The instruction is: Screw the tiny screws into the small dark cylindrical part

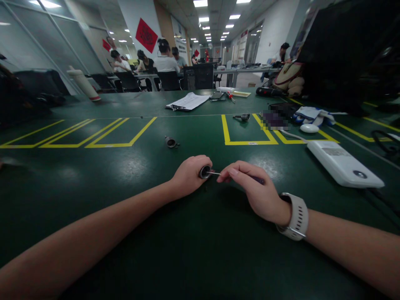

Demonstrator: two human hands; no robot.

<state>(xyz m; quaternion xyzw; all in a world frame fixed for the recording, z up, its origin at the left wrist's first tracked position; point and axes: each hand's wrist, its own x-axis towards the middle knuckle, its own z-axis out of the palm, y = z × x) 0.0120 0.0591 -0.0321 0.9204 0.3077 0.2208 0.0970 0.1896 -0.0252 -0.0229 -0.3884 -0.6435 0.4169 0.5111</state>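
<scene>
My left hand (191, 175) is wrapped round a dark, hollow cylindrical metal part (205, 171), its round opening turned to the right. In my right hand (250, 183) is a screwdriver (258, 179) with a dark handle. Its thin shaft points left into the mouth of the part; where the tip touches is hidden. A tiny dark piece lies on the table just below the part. Farther off, a dark cup-shaped metal part (170, 142) lies on its side with small bits beside it. Another dark metal part with a thin stem (242, 117) rests inside a yellow-taped box.
The green table (140, 258) carries yellow tape outlines. A clipboard with papers (188, 101) and a red-handled tool (230, 97) lie at the back. To the right are a white device (345, 164), a white mouse (309, 128) and gloves (314, 115). Several people sit beyond.
</scene>
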